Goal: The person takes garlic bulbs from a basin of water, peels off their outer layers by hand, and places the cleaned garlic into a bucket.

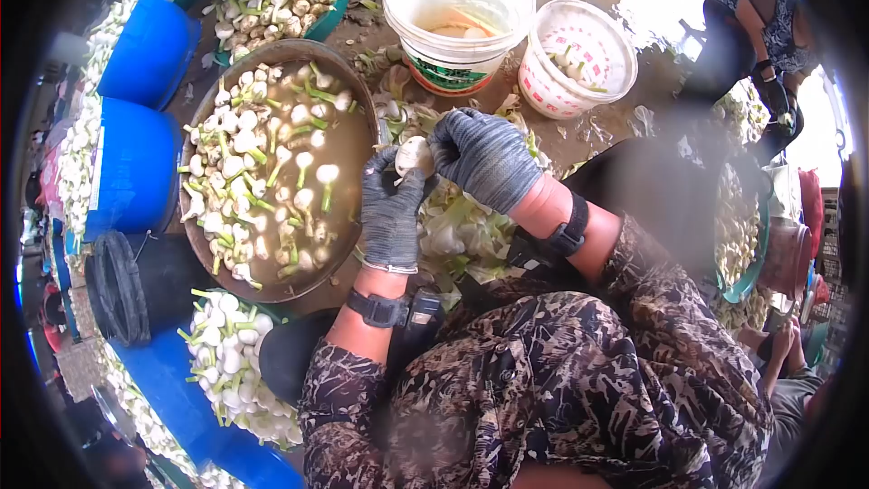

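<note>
A whitish garlic bulb (415, 157) is pinched upright between the thumb and fingers of my left hand (390, 213), which wears a grey glove. My right hand (486, 158), gloved the same way, is curled closed at the bulb's right edge. Its fingertips are turned out of sight, so what they pinch is hidden. Just left of my hands stands a wide round basin (369, 109) of murky water with many garlic bulbs floating on short green stems. Below my hands lies a heap of pale peeled leaves and skins (462, 231).
Ahead stand a tall white bucket (457, 59) and a smaller white bucket (570, 107) with a few bulbs inside. Blue tubs (136, 163), a black bucket (118, 290) and a pile of cleaned garlic (235, 353) line the left. Another person (769, 27) bends at the upper right.
</note>
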Available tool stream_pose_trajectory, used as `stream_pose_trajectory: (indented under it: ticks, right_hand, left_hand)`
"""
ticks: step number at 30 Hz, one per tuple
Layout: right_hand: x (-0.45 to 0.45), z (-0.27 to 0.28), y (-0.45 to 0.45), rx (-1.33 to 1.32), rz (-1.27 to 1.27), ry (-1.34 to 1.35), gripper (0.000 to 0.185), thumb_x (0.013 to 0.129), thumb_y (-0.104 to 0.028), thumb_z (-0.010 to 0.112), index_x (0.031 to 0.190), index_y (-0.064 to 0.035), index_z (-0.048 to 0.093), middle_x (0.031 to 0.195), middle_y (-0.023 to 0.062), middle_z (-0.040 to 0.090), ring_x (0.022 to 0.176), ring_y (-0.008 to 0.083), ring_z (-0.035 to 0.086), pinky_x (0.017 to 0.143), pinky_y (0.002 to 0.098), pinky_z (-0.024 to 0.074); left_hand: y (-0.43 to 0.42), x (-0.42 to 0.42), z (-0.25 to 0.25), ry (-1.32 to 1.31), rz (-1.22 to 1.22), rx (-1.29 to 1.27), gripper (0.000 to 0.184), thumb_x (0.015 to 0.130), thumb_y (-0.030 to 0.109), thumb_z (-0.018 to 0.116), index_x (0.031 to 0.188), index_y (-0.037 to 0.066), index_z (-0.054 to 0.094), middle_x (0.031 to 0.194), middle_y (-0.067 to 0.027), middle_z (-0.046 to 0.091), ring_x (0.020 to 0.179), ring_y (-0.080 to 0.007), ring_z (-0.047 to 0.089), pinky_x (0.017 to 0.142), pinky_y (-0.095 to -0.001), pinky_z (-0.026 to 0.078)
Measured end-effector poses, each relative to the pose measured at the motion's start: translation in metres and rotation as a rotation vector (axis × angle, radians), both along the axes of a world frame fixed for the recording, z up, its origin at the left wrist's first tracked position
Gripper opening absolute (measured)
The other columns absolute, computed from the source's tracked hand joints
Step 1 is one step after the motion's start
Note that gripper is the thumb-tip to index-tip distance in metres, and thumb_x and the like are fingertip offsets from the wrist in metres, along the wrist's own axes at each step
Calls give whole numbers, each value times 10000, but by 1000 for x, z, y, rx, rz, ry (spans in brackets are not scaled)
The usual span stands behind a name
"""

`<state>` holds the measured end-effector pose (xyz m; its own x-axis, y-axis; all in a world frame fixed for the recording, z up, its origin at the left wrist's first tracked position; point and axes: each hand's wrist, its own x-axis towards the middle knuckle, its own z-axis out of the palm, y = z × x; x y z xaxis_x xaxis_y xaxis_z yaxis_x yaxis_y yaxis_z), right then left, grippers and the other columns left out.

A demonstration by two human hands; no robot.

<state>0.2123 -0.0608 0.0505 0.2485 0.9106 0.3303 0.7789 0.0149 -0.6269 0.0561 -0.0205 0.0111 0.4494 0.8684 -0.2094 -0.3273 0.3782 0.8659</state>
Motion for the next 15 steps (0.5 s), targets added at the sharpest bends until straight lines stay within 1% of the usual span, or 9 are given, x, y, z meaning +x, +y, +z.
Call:
stream_pose_trajectory:
  ticks: [1, 2, 3, 6, 9, 11, 13, 14, 15]
  right_hand:
    - [0, -1, 2, -6, 24, 53, 96, 784, -161, 644, 768, -75, 604, 728, 153, 614, 692, 366, 602, 639, 450, 494]
    - [0, -7, 4, 0, 40, 50, 93, 811, -111, 655, 861, -44, 614, 741, 132, 628, 657, 283, 619, 626, 373, 506]
    - [-1, -6, 4, -4, 42, 51, 93, 811, -111, 655, 861, -44, 614, 741, 132, 628, 657, 283, 619, 626, 373, 506]
    - [-2, -5, 7, -327, 97, 843, 202, 922, -200, 609, 927, 2, 626, 759, 2, 612, 682, 66, 543, 659, 250, 491]
    - [0, -11, 10, -410, 120, 950, 194, 929, -197, 599, 919, -6, 629, 764, -6, 612, 689, 73, 553, 657, 247, 485]
    - [-8, -16, 9, -436, 128, 904, 206, 936, -214, 596, 913, -13, 630, 763, -3, 610, 688, 66, 548, 644, 241, 480]
    - [-17, -17, 5, -372, 155, 954, 254, 898, -239, 610, 886, 13, 649, 717, 33, 624, 658, 89, 550, 641, 280, 487]
    - [-18, -15, 4, -351, 148, 952, 254, 896, -242, 616, 891, 10, 644, 695, 31, 611, 662, 88, 554, 633, 279, 488]
    - [-13, -17, 6, -345, 152, 951, 254, 896, -242, 616, 891, 10, 644, 695, 31, 611, 662, 88, 554, 633, 279, 488]
  left_hand:
    - [0, -2, 3, 3, 0, 5, 403, 899, 52, 631, 1251, 62, 436, 1208, -105, 515, 1078, -198, 554, 901, -339, 548]
    - [1, -3, 6, -30, -1, -17, 374, 919, 68, 602, 1256, 67, 441, 1222, -119, 511, 1099, -227, 550, 909, -362, 545]
    - [2, -5, 5, -29, 1, -21, 374, 919, 68, 602, 1256, 67, 441, 1222, -119, 511, 1099, -227, 550, 909, -362, 545]
    - [9, -16, 1, -246, -108, -84, 358, 950, 180, 553, 1272, 56, 454, 1249, -153, 510, 1129, -296, 547, 948, -433, 520]
    - [14, -20, 3, -373, -200, -207, 373, 943, 222, 567, 1257, 45, 472, 1243, -160, 519, 1145, -296, 541, 973, -439, 503]
    - [10, -19, 9, -375, -190, -234, 366, 939, 254, 580, 1224, 39, 496, 1175, -131, 556, 1084, -249, 572, 938, -399, 516]
    - [6, -18, 12, -96, -177, -80, 330, 941, 233, 582, 1204, 48, 506, 1102, -87, 577, 988, -192, 598, 870, -352, 529]
    - [10, -21, -2, 16, -145, -52, 416, 918, 179, 608, 1294, 51, 484, 1125, -113, 593, 982, -237, 618, 908, -429, 516]
    - [12, -24, -4, 16, -143, -45, 416, 918, 179, 608, 1294, 51, 484, 1125, -113, 593, 982, -237, 618, 908, -429, 516]
